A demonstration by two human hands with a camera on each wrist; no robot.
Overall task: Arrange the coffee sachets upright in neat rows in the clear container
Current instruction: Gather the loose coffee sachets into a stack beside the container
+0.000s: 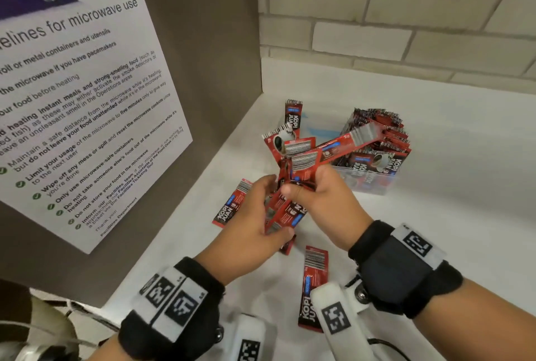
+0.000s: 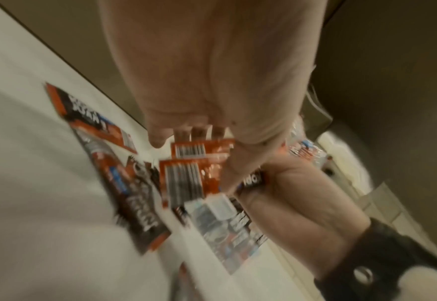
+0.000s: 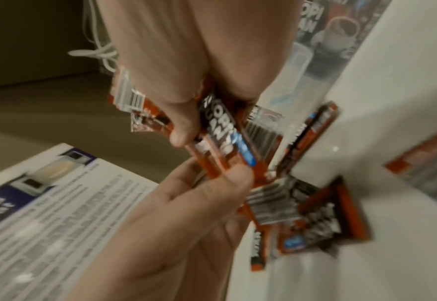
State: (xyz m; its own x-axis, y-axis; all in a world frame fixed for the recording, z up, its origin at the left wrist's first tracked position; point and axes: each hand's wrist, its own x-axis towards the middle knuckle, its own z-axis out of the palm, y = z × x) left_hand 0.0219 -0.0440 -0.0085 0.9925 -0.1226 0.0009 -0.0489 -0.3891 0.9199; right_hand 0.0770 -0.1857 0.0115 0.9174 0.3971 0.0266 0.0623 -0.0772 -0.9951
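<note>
While the white worktop (image 1: 435, 215) stretches beneath a brick wall (image 1: 406, 12) and a microwave-use poster (image 1: 72, 99), the clear container (image 1: 374, 183) stands near its back, already packed on its right side with upright coffee sachets (image 1: 383, 140). Just in front of it, the left hand (image 1: 249, 227) and right hand (image 1: 324, 201) meet, both grips curled tight around one fanned bundle of sachets (image 1: 298, 157) held above the worktop. Loose sachets lie flat: one (image 1: 232, 204) left of the hands, another (image 1: 314, 276) near the right wrist.
</note>
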